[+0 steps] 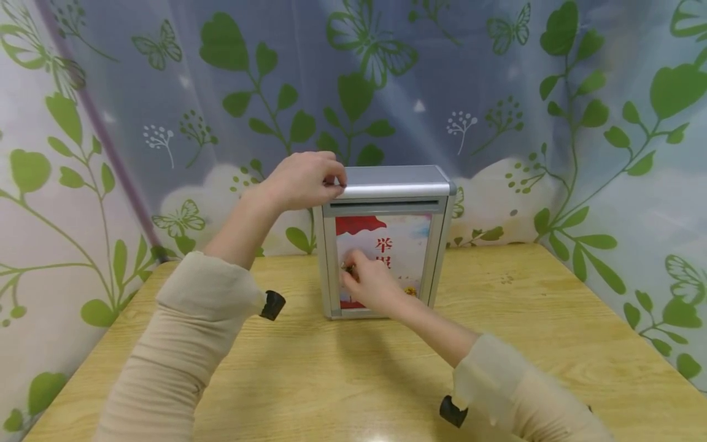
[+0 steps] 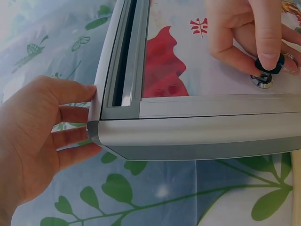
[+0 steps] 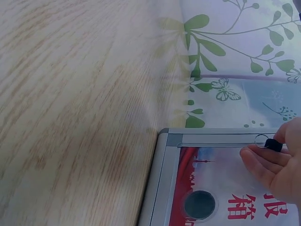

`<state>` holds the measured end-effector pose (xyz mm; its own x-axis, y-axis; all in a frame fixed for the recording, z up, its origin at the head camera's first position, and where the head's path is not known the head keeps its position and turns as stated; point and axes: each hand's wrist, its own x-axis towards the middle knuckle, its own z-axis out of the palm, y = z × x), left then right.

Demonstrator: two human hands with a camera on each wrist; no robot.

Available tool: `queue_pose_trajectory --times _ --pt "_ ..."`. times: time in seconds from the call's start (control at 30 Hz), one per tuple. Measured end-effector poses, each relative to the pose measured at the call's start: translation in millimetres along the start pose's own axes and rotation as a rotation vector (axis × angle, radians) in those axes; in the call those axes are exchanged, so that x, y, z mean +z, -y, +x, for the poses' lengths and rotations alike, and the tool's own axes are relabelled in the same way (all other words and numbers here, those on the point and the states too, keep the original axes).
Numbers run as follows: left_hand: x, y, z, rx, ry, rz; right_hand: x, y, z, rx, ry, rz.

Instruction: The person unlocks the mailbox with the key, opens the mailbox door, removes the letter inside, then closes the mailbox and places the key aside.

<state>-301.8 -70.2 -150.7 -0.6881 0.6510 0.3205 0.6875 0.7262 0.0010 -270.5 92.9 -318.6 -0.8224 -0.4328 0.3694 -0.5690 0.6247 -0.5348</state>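
Note:
A silver metal letterbox stands upright on the wooden table, with a slot below its lid and a printed poster with red characters on its front. My left hand rests on the box's top left corner, thumb and fingertips touching the lid edge in the left wrist view. My right hand is at the left of the poster. It pinches a black-headed key between thumb and finger, right at the round chrome lock. A metal ring hangs from the key.
The wooden table extends around the box. Close behind it hangs a curtain with green leaves and butterflies, which also runs along both sides. A dark round patch shows on the poster's lower part.

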Motion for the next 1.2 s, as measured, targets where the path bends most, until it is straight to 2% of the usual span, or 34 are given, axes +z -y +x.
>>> queue_pose_trajectory --times 0.13,0.3,0.6,0.9,1.03,1.2 --pt "3.7 0.3 -1.5 0.02 -0.032 0.013 1.8 -1.4 -0.8 0.026 -0.008 0.042" --pt "6.9 0.3 -2.4 0.055 -0.064 0.063 1.5 -1.8 -1.3 -0.019 -0.034 0.033" --pt "9.3 -0.9 -2.6 0.099 -0.07 0.16 2.2 -3.5 -2.1 -0.112 -0.053 -0.086" --pt "8.8 -1.6 -3.4 0.129 -0.08 0.195 0.9 -3.2 -3.1 -0.183 -0.077 -0.183" --pt "9.9 -1.7 -2.4 0.117 -0.062 0.185 -0.1 -2.3 -5.4 -0.174 -0.079 -0.168" --pt "10.0 -1.6 -1.8 0.103 -0.056 0.178 -2.0 -0.9 -7.5 -0.141 -0.036 -0.143"
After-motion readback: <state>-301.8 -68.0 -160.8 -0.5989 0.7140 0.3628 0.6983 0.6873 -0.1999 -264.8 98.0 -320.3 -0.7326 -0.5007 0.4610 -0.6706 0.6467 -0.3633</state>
